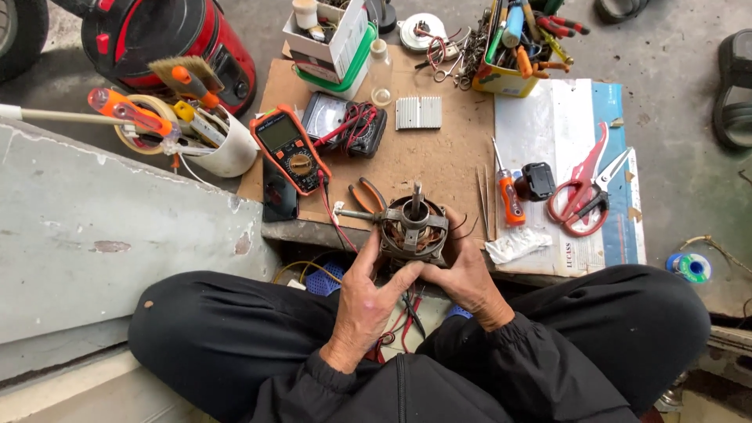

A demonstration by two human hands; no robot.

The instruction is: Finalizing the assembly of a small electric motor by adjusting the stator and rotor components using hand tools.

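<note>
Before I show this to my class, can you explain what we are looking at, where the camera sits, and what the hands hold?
The single picture comes from a camera worn on a person's head, looking down at their lap. There is no machine, only two bare hands. The left hand and right hand together hold a small electric motor, shaft up. Behind it lies a brown board carrying an orange multimeter, pliers, an orange screwdriver, red shears and a yellow tool tub.

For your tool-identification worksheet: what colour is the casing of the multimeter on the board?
Orange, around a dark face: the multimeter, clearest in the head view.
</note>
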